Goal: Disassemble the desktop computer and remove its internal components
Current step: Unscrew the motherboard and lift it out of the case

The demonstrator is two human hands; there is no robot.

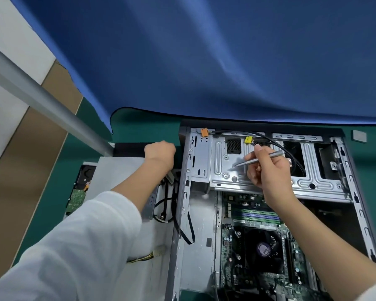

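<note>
From the head camera, your right hand (269, 168) pinches a slim grey screwdriver (258, 159) pen-fashion, its long axis running from upper right down to lower left, the tip just off the drive cage (269, 183) of the open desktop case (195, 235). That case lies flat on the green worktop (139, 124), directly under this grip, with the motherboard (254, 216) and its CPU fan (263, 249) nearer you than the grip, below the wrist. The cage screws sit close around the tip, towards the lower left of the grip, so I judge this hand far the better placed for the next screw. Your left hand (160, 151) is clenched into a fist well off to the left, outside the case wall; whether it grasps anything I cannot tell. Beneath that forearm lie the removed power supply (150, 205) with its loose cables (172, 203), and farther left a hard drive (83, 187).
</note>
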